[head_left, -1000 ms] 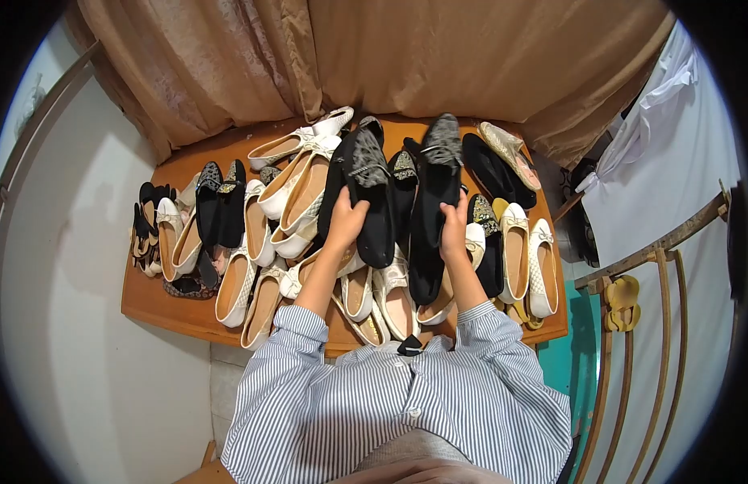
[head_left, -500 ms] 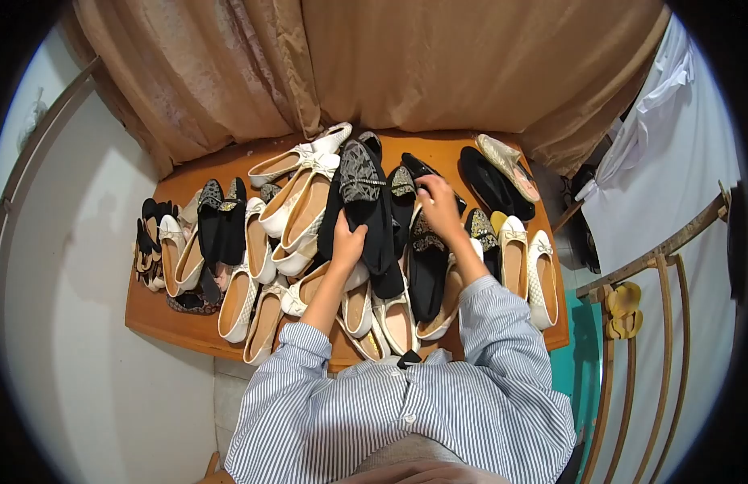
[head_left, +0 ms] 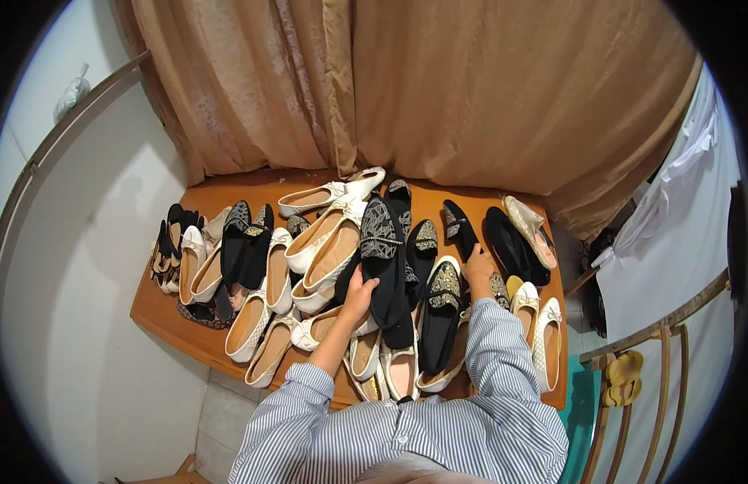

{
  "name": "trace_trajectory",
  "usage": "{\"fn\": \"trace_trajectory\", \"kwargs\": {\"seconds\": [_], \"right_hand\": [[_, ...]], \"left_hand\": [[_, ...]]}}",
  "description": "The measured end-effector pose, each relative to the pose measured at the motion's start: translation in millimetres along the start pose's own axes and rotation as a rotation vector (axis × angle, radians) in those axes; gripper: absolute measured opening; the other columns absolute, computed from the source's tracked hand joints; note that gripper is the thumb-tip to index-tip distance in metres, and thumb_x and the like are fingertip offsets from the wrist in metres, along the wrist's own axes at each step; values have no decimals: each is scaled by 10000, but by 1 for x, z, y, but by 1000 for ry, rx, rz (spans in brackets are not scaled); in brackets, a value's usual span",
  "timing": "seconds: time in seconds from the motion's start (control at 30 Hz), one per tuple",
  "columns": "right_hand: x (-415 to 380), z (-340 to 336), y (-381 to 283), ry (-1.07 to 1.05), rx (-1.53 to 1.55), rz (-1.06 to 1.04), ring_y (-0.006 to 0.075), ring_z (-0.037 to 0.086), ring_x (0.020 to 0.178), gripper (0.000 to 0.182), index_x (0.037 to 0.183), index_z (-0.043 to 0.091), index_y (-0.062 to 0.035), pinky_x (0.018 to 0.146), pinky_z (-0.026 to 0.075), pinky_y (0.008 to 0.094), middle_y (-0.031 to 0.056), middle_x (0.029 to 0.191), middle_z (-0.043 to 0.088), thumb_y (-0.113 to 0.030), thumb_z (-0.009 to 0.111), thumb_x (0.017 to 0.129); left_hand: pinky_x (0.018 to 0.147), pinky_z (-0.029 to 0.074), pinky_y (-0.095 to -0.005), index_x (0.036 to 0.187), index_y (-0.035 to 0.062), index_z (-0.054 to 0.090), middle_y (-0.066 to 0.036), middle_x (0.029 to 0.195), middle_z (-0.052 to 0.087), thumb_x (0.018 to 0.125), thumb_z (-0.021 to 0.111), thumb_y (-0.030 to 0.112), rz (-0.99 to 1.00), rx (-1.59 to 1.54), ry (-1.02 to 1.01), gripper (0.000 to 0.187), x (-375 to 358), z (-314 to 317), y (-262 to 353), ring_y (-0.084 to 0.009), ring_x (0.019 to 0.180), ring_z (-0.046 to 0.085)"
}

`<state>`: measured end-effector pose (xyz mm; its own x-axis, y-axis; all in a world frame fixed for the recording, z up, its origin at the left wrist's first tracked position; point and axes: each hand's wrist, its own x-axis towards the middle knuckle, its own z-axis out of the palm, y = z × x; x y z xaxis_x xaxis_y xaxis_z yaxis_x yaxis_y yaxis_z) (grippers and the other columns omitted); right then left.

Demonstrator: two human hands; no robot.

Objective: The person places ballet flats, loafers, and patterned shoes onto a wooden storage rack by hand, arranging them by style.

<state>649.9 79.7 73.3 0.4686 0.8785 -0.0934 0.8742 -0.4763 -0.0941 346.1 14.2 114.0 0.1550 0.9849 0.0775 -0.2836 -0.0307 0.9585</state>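
My left hand [head_left: 358,295] is closed round the side of a black loafer [head_left: 381,258] with a grey patterned toe, held above the pile. My right hand [head_left: 477,270] grips the heel end of another black loafer [head_left: 458,227], whose decorated toe points to the back; its fingertips are partly hidden. Between the hands lie a black loafer with a small ornament [head_left: 423,246] and a black loafer with a gold-studded toe [head_left: 443,315]. White ballet flats [head_left: 335,252] with tan insoles are stacked just left of my left hand.
Many shoes cover the wooden table [head_left: 160,306], including a pair of black loafers [head_left: 249,250] on the left and white flats [head_left: 547,347] at the right. A brown curtain [head_left: 503,97] hangs behind. Yellow sandals [head_left: 624,379] sit on a wooden rack [head_left: 660,403] at the right.
The camera view has shifted, so the table sits lower in the picture. My right hand has drawn back towards me with the loafer's heel in it. My left hand still holds its loafer.
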Motion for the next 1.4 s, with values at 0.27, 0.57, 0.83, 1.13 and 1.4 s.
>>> {"fn": "trace_trajectory", "kwargs": {"seconds": [0.27,0.57,0.83,1.13,1.4], "right_hand": [[11,10,12,197,1073,75,426,533,1030,483,1228,294,43,879,436,406,327,1086,522,-82,437,783],[13,39,44,242,1659,-82,179,501,1067,470,1290,379,12,910,380,262,76,1207,505,-136,530,870],[-17,6,22,303,1556,-242,198,474,1123,482,1274,394,31,962,339,279,92,1237,501,-111,556,843],[-6,34,21,340,1315,-173,295,495,1126,426,1209,424,61,956,351,314,188,1193,526,-54,485,804],[-25,19,19,383,1148,-134,471,519,948,248,938,481,91,829,402,461,326,941,559,-111,487,796]], "left_hand": [[983,317,-284,1301,-28,353,-106,1235,489,790,512,34,34,9,15,539,-5,-2,-2,-185,1119,463],[965,342,-290,1259,-52,403,-124,1203,515,781,430,-24,94,139,96,480,-2,24,11,-203,1091,491],[1030,273,-355,1305,-21,346,-215,1273,408,737,451,-45,250,613,333,578,-7,30,15,-318,1177,411],[891,403,-409,1062,-26,515,-191,1100,497,665,519,-45,754,1122,-262,398,53,127,14,-354,1017,500],[1051,199,-412,1342,-67,305,-167,1349,405,801,585,244,-239,1987,-367,683,103,113,-64,-334,1241,319]]}}
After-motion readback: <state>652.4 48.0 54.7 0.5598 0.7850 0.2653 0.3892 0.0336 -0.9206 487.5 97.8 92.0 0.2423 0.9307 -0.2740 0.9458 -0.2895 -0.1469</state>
